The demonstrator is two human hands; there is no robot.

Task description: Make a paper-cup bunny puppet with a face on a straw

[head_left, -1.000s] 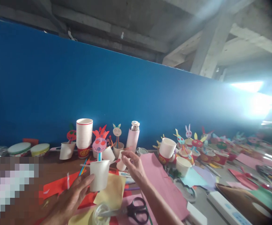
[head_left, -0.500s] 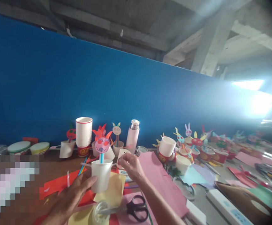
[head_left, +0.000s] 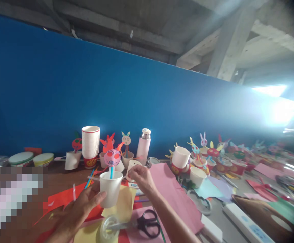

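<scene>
My left hand point(head_left: 77, 211) holds a white paper cup point(head_left: 111, 189) above the table. A blue straw rises out of the cup and carries a pink paper rabbit face point(head_left: 112, 157) with orange ears. My right hand point(head_left: 141, 177) is just right of the cup, fingers pinched together near a small white cup point(head_left: 132, 167) lying behind it. Whether those fingers grip anything is unclear. Black-handled scissors point(head_left: 144, 224) and a roll of clear tape point(head_left: 108, 228) lie below the cup.
A stack of paper cups point(head_left: 90, 141), a pink flask point(head_left: 143, 147) and several finished rabbit cups stand along the blue wall. Red, yellow and pink paper sheets point(head_left: 171, 194) cover the table. More craft cups point(head_left: 181, 158) spread to the right. Round lidded tubs point(head_left: 21, 158) sit at far left.
My left hand has shifted the cup slightly right and up. My right hand has closed from spread fingers into a pinch and come nearer the cup.
</scene>
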